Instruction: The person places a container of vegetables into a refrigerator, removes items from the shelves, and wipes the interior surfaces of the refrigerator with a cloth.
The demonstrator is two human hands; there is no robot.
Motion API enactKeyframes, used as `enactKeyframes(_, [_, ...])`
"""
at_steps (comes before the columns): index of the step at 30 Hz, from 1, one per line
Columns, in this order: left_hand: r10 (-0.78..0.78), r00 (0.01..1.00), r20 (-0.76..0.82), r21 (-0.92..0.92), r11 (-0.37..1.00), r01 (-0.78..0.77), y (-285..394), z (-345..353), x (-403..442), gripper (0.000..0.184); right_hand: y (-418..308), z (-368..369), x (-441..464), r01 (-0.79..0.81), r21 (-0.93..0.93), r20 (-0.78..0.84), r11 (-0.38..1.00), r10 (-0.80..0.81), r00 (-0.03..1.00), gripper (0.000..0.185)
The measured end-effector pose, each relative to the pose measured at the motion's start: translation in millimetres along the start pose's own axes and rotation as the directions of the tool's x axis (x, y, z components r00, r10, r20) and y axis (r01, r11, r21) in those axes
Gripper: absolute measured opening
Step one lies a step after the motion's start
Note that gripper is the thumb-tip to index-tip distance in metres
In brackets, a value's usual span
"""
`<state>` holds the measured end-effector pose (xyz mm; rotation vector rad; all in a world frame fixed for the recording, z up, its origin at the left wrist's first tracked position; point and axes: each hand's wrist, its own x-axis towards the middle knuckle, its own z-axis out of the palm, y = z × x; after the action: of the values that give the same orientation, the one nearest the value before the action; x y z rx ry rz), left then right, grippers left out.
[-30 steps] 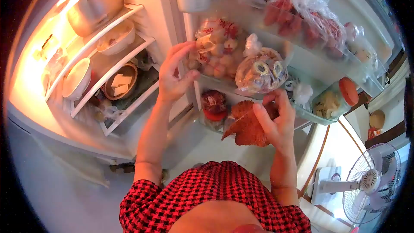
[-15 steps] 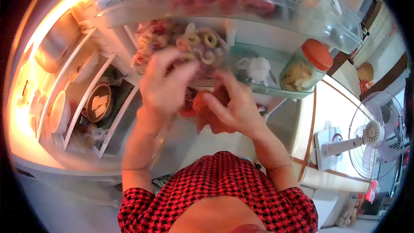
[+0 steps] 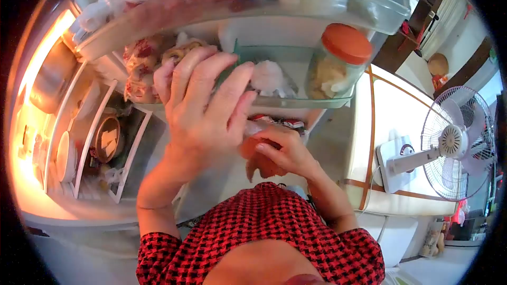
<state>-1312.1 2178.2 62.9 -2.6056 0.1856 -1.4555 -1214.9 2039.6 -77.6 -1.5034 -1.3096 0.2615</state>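
Observation:
My left hand [image 3: 203, 108] is raised with its fingers spread, in front of the middle door shelf of a fridge. Behind its fingertips sits a clear bag of pale, ring-shaped pieces [image 3: 185, 46], partly hidden by the hand; whether they touch I cannot tell. Lower down, my right hand [image 3: 285, 150] is closed on a crumpled reddish-brown piece [image 3: 261, 164], like a thin bag or cloth; its kind is unclear. To the right on the same shelf are a white knotted plastic bag [image 3: 269, 78] and a jar with an orange lid [image 3: 343, 47].
The upper door shelf [image 3: 232, 13] holds plastic-wrapped reddish packs. At left, lit fridge racks hold a metal pot [image 3: 58, 76] and a brown bowl [image 3: 109, 138]. On the right, a fan [image 3: 451, 140] stands by a white counter [image 3: 388, 111].
My left hand has moved away from my right hand and opened wide. The right hand still grips the reddish-brown piece. The view has shifted, so the door shelves appear further left.

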Motion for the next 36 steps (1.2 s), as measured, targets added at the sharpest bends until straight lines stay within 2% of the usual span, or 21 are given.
enactKeyframes(1, [0.008, 1.000, -0.001, -0.006, 1.000, -0.008, 5, 6, 6, 0.034, 2, -5, -5, -0.113, 0.071, -0.006, 0.991, 0.114, 0.994, 0.021])
enactKeyframes(3, [-0.094, 0.994, 0.059, -0.439, 0.892, 0.110, 19, 20, 20, 0.041, 13, -11, -18, -0.141, 0.094, -0.063, 0.986, 0.147, 0.987, 0.021])
enactKeyframes(4, [-0.125, 0.973, 0.195, -0.517, 0.829, 0.210, 24, 33, 25, 0.058, 17, -15, -24, -0.162, 0.118, -0.110, 0.980, 0.175, 0.978, 0.022])
enactKeyframes(5, [-0.119, 0.973, 0.197, -0.526, 0.825, 0.208, 30, 46, 30, 0.058, 17, -19, -29, -0.168, 0.117, -0.118, 0.979, 0.182, 0.976, 0.022])
enactKeyframes(8, [-0.230, 0.839, 0.493, -0.504, 0.711, 0.491, 39, 72, 55, 0.085, 17, -34, -39, -0.205, 0.083, -0.144, 0.975, 0.215, 0.966, 0.021])
enactKeyframes(10, [-0.215, 0.831, 0.513, -0.543, 0.668, 0.509, 38, 86, 64, 0.086, 18, -40, -46, -0.314, 0.231, -0.134, 0.921, 0.350, 0.927, 0.021])
enactKeyframes(15, [-0.184, 0.859, 0.478, -0.692, 0.523, 0.497, 44, 94, 69, 0.087, 29, -46, -61, -0.354, 0.242, -0.138, 0.903, 0.393, 0.909, 0.020])
enactKeyframes(17, [-0.077, 0.984, 0.161, -0.582, 0.798, 0.158, 50, 89, 62, 0.083, 30, -47, -66, -0.353, 0.223, -0.149, 0.909, 0.389, 0.909, 0.020])
enactKeyframes(18, [-0.070, 0.983, 0.167, -0.591, 0.791, 0.157, 47, 93, 59, 0.083, 30, -46, -71, -0.359, 0.223, -0.158, 0.906, 0.397, 0.904, 0.020])
enactKeyframes(19, [0.089, 0.988, -0.128, -0.564, 0.813, -0.147, 41, 99, 56, 0.073, 30, -45, -74, -0.364, 0.223, -0.169, 0.904, 0.404, 0.899, 0.020])
enactKeyframes(20, [0.249, 0.879, -0.406, -0.450, 0.783, -0.430, 34, 102, 54, 0.063, 33, -44, -79, -0.367, 0.227, -0.181, 0.902, 0.410, 0.894, 0.020])
enactKeyframes(23, [0.332, 0.811, -0.482, -0.526, 0.630, -0.571, 8, 92, 45, 0.055, 49, -40, -101, -0.383, 0.128, -0.336, 0.915, 0.403, 0.852, 0.019])
enactKeyframes(24, [0.330, 0.817, -0.473, -0.572, 0.590, -0.569, 2, 87, 41, 0.055, 55, -39, -109, -0.455, 0.277, -0.375, 0.847, 0.531, 0.760, 0.020])
enactKeyframes(25, [0.323, 0.841, -0.435, -0.637, 0.550, -0.541, 1, 81, 36, 0.054, 62, -35, -119, -0.500, 0.427, -0.399, 0.753, 0.653, 0.643, 0.021])
enactKeyframes(27, [0.302, 0.892, -0.337, -0.760, 0.472, -0.447, 1, 78, 25, 0.054, 81, -27, -142, -0.425, 0.477, -0.513, 0.769, 0.637, 0.576, 0.026])
enactKeyframes(29, [0.295, 0.939, -0.178, -0.864, 0.409, -0.293, 13, 86, 4, 0.054, 88, -17, -161, -0.103, 0.947, -0.251, 0.303, 0.902, 0.353, 0.034])
enactKeyframes(30, [0.304, 0.947, -0.101, -0.901, 0.376, -0.217, 21, 94, -7, 0.053, 92, -12, -173, -0.070, 0.981, -0.137, 0.182, 0.899, 0.416, 0.037])
enactKeyframes(31, [0.317, 0.948, -0.038, -0.928, 0.340, -0.152, 32, 104, -18, 0.053, 96, 0, -180, -0.045, 0.981, -0.154, 0.187, 0.905, 0.398, 0.037])
enactKeyframes(33, [0.368, 0.930, 0.003, -0.962, 0.256, -0.098, 60, 116, -34, 0.053, 94, 24, -199, 0.089, 0.996, -0.047, 0.016, 0.930, 0.365, 0.035])
enactKeyframes(35, [0.209, 0.917, 0.341, -0.927, 0.237, 0.290, 109, 119, -49, 0.060, 89, 34, -220, 0.150, 0.985, -0.132, 0.089, 0.944, 0.303, 0.032])
enactKeyframes(36, [0.237, 0.902, 0.360, -0.927, 0.201, 0.317, 128, 128, -53, 0.060, 87, 34, -232, 0.165, 0.983, -0.126, 0.079, 0.947, 0.295, 0.030])
